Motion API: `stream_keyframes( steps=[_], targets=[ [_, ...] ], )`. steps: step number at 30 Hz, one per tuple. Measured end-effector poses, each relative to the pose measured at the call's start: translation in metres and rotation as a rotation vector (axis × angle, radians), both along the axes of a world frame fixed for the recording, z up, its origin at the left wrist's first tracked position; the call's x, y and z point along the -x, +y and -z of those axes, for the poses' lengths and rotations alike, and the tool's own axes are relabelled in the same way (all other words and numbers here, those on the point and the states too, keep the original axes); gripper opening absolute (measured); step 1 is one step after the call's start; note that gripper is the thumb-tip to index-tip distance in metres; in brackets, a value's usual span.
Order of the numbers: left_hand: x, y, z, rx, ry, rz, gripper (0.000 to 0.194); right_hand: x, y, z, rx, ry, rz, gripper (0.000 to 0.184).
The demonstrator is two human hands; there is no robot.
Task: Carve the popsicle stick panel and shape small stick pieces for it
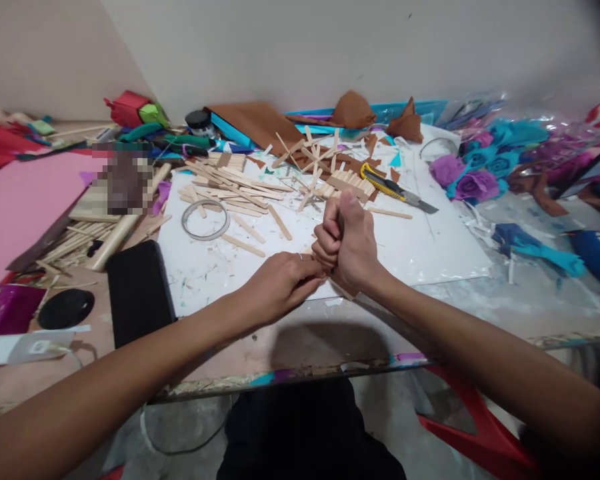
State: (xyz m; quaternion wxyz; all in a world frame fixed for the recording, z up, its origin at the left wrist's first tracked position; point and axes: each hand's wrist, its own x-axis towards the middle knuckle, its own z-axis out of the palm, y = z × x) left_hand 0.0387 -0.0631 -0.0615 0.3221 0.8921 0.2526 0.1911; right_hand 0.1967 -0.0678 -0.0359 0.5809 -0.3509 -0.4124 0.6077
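Note:
My left hand [286, 283] lies low over the white sheet's front edge, fingers drawn together against a flat brown piece [344, 287]. Directly above that piece my right hand [349, 243] is curled into a fist, thumb on top. Whether anything is inside the fist is hidden. Most of the brown piece is covered by both hands, so its kind is unclear. Just beyond the right hand sits a row of wooden craft sticks [354, 181] crossed by a brown strip. A yellow box cutter [387, 185] lies to the right, its blade side pointing right.
Loose craft sticks [240, 187] and a tape roll [205, 220] lie on the white sheet [200, 280]. A black phone [140, 290] is by my left forearm. Purple and blue paper flowers [480, 173] fill the right side. Brown crepe paper [260, 123] lies at the back.

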Motion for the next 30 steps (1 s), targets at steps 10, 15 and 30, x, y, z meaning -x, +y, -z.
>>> stream_keyframes(
  steps=[10,15,30],
  targets=[
    [-0.001,-0.002,-0.002,-0.065,-0.018,-0.032,0.019,-0.019,0.011,-0.017,0.000,0.120,0.043,0.069],
    [-0.002,-0.002,-0.004,-0.094,-0.028,-0.039,0.021,-0.062,0.024,-0.032,-0.364,-0.241,0.337,0.061],
    [0.028,-0.015,-0.038,-0.957,-0.289,0.085,0.009,-0.078,0.034,-0.006,-0.718,-1.067,-0.010,0.036]
  ],
)
